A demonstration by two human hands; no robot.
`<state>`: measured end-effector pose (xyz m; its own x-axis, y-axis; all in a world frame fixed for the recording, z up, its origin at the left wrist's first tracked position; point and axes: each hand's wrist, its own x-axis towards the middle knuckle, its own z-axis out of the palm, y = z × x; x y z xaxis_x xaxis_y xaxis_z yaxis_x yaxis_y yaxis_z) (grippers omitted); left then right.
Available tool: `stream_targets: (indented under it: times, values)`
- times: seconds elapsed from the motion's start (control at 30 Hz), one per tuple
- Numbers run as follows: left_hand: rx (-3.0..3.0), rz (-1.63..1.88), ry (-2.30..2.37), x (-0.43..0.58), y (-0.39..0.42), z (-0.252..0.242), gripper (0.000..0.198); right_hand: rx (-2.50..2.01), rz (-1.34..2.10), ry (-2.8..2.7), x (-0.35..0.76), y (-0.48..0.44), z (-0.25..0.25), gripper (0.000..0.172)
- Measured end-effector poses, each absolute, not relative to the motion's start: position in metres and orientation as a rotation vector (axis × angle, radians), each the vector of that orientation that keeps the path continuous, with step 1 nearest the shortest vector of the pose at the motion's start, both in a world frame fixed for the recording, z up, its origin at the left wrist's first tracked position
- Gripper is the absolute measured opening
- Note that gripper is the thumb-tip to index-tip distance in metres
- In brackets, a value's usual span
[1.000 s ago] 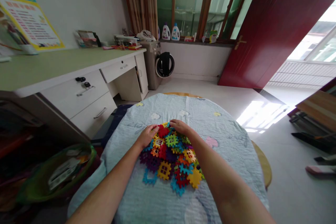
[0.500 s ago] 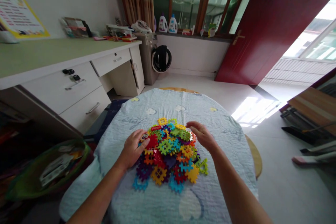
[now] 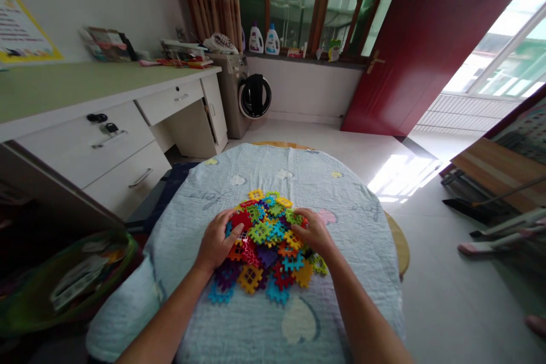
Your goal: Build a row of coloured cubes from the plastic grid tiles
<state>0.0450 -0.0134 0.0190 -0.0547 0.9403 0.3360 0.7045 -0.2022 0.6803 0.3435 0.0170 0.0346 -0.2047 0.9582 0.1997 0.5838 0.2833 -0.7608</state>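
Observation:
A heap of colourful plastic interlocking building pieces [image 3: 261, 233], toothed like gears or puzzle tiles, lies on the cloth-covered table. My left hand [image 3: 216, 243] rests against the heap's left side, thumb apart from the fingers, beside a red piece [image 3: 242, 219]. On the right side, my right hand [image 3: 315, 234] touches the heap with its fingers curved and the thumb spread over the pieces. A green piece [image 3: 293, 216] is at its fingertips. Neither hand visibly holds a piece. Some of the left fingertips are hidden among the pieces.
A pale blue patterned cloth [image 3: 341, 199] covers the round table. Beside it on the left are a green-edged basket [image 3: 128, 259] with things in it and a white desk [image 3: 115, 165]. A washing machine [image 3: 234, 96] stands behind, and a red door [image 3: 384, 57] is at right.
My right hand has moved in from beside the heap and now touches its right side. My left hand stays at the left side. The view has shifted slightly to the right.

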Motion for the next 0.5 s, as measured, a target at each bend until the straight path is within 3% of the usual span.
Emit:
stream_targets:
  times: [0.1, 0.2, 0.4, 0.5]
  values:
    - [1.719, 1.315, 1.761, 0.041, -0.018, 0.018, 0.047, -1.350, 0.769, -1.779, 0.345, 0.017, 0.032, 0.023]
    - [1.548, 1.440, 1.775, 0.037, -0.020, 0.016, 0.046, -1.360, 0.858, -1.578, 0.354, 0.018, 0.028, 0.031]
    - [1.477, 1.328, 1.756, 0.030, -0.013, 0.014, 0.050, -1.425, 0.889, -1.222, 0.384, 0.024, 0.021, 0.044]
    - [1.589, 1.261, 1.804, 0.021, -0.004, 0.018, 0.047, -1.485, 0.868, -1.271, 0.398, 0.026, 0.019, 0.042]
